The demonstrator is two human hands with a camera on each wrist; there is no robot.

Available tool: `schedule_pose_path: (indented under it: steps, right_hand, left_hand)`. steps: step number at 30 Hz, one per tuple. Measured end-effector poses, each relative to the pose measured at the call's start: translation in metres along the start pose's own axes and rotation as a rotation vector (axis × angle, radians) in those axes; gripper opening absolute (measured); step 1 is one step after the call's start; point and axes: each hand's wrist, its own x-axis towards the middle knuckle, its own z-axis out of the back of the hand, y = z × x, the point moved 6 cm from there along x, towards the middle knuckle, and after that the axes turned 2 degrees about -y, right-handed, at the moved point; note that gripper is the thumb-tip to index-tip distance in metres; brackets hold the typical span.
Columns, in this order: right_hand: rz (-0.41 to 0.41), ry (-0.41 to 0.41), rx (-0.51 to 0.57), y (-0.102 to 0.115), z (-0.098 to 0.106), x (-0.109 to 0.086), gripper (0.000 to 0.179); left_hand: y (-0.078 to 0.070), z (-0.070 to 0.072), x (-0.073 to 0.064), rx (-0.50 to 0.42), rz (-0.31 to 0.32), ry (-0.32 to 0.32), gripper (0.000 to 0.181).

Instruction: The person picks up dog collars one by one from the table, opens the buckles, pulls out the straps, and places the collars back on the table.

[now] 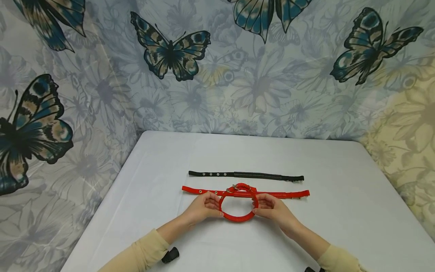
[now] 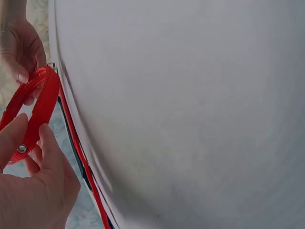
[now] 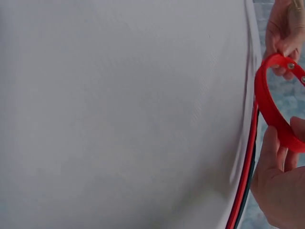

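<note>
A red pet collar [image 1: 238,218], buckled into a loop, is held up off the table between both hands. My left hand [image 1: 203,208] pinches its left side between thumb and fingers; metal eyelets show in the band beside that thumb in the left wrist view. Its right side is pinched by my right hand [image 1: 274,211]. The metal buckle [image 1: 235,187] sits at the loop's far side. Behind the loop a second red collar [image 1: 289,195] lies stretched out flat, partly hidden by the loop and hands. Beyond that lies a black collar [image 1: 258,175], also straight, with eyelets at its left end.
A white cloth covers the table [image 1: 163,158]. Butterfly-patterned fabric [image 1: 217,105] hangs behind it and along the sides. A black strap piece [image 1: 170,255] shows by the left sleeve, and another dark piece [image 1: 310,269] by the right sleeve.
</note>
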Motion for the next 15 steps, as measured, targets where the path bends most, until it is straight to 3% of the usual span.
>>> schedule_pose_path:
  steps: [15]
  right_hand:
    - [0.004,0.017,-0.018,-0.007,-0.004,-0.013,0.045]
  left_hand:
    - [0.009,-0.004,-0.010,0.068,0.011,0.023,0.034]
